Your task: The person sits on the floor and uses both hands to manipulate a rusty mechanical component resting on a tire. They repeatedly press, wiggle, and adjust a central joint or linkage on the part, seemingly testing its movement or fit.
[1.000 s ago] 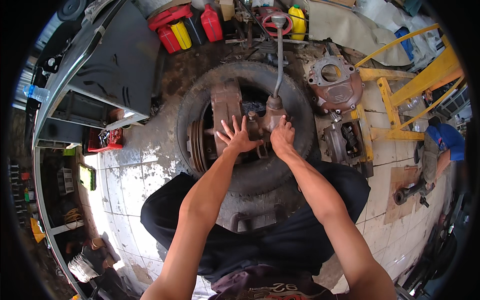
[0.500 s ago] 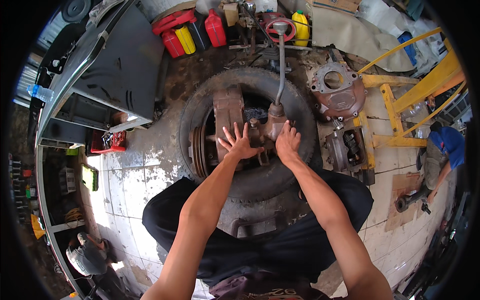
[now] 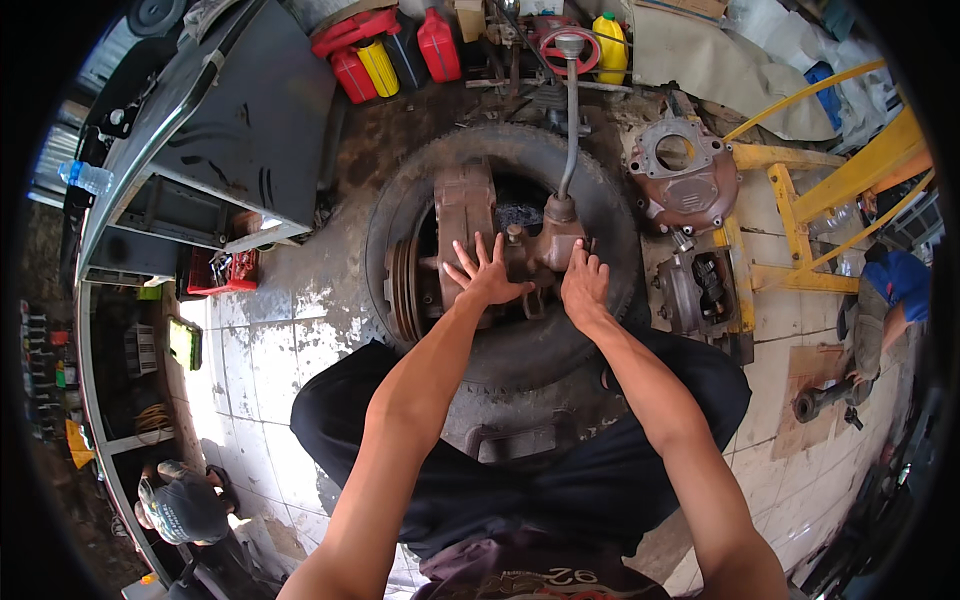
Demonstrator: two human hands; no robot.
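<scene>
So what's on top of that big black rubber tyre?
A brown metal housing lies across the tyre, a grey metal lever rising from it. The left hand and right hand partly cover it; its underside is hidden.

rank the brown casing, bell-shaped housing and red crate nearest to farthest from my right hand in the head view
1. Brown casing: right by the right hand, over the tire.
2. Bell-shaped housing: to the right, outside the tire.
3. Red crate: well left, beside the gray cabinet.
</scene>
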